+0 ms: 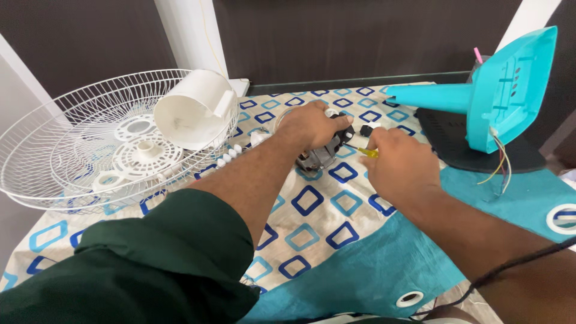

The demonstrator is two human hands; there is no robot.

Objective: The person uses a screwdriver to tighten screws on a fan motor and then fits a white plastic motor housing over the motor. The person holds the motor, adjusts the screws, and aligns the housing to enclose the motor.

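Note:
My left hand (pixel 312 125) is closed over a small fan motor (pixel 324 155), dark and metallic, resting on a patterned cloth (pixel 312 210). My right hand (pixel 399 165) grips a screwdriver with a yellow handle (pixel 367 152), its tip pointing at the motor's right side. Both hands meet near the middle of the table. Most of the motor and the screwdriver's shaft are hidden by my fingers.
A white wire fan guard (pixel 66 150) lies at the left with a white plastic motor cover (pixel 192 108) and other white parts inside. A teal fan base (pixel 504 90) with loose wires lies on its side at the right on a black object (pixel 474 147).

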